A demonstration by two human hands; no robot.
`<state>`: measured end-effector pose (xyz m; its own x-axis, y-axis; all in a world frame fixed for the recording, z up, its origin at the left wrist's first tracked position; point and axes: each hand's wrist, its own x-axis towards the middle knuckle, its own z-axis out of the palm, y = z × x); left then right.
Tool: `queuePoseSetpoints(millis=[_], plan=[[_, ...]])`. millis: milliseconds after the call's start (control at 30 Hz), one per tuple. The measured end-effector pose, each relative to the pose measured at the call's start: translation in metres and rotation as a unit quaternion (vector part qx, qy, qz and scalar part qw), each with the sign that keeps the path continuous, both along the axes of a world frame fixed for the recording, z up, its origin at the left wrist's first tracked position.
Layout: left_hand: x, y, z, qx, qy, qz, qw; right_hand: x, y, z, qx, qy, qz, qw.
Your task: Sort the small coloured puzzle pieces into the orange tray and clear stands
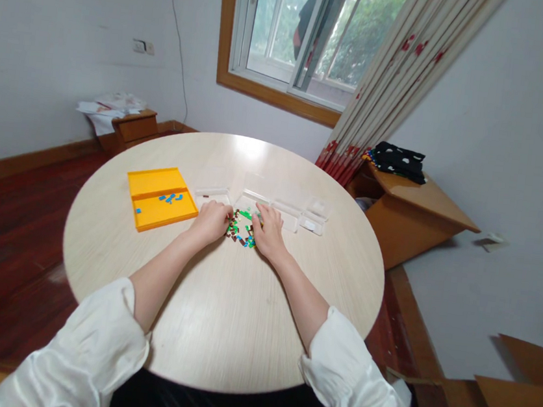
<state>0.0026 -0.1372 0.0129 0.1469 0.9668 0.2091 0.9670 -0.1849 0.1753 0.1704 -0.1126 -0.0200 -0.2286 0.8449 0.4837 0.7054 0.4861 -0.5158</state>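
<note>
A loose heap of small building-block pieces (243, 242) in green, brown, blue and white lies on the round table (219, 315). My left hand (212, 220) rests at the heap's left edge, its fingers curled together and touching the pieces; whatever they may hold is hidden. On the opposite side, my right hand (269, 231) lies low over the heap, thumb and forefinger apart, holding nothing that I can see. Part of the heap is covered by both hands. To the left is an opened yellow case (152, 181) with several blue pieces (171, 198) in it.
Just beyond my hands stand clear plastic boxes with open lids: one at left (212, 193), one behind the heap (255, 196), a longer one (290, 220) and a small one (311, 225) at right. Wooden furniture (398, 211) stands past the table's right edge.
</note>
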Motion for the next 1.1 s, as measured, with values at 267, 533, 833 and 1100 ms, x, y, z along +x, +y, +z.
queuePoseSetpoints(millis=[267, 533, 833, 1100], plan=[[-0.001, 0.0, -0.001, -0.001, -0.007, -0.002, 1.0, 0.001, 0.0, 0.001, -0.009, -0.005, 0.0, 1.0], [-0.003, 0.003, -0.002, -0.023, -0.002, -0.007, 1.0, 0.0, -0.001, 0.002, -0.011, -0.005, -0.004, 1.0], [-0.003, 0.003, -0.004, 0.006, -0.089, 0.004, 0.996, 0.0, -0.002, 0.004, 0.013, 0.01, 0.005, 1.0], [0.003, -0.002, 0.004, 0.087, -0.251, -0.09, 0.96, -0.005, -0.011, 0.016, 0.032, 0.063, 0.101, 0.992]])
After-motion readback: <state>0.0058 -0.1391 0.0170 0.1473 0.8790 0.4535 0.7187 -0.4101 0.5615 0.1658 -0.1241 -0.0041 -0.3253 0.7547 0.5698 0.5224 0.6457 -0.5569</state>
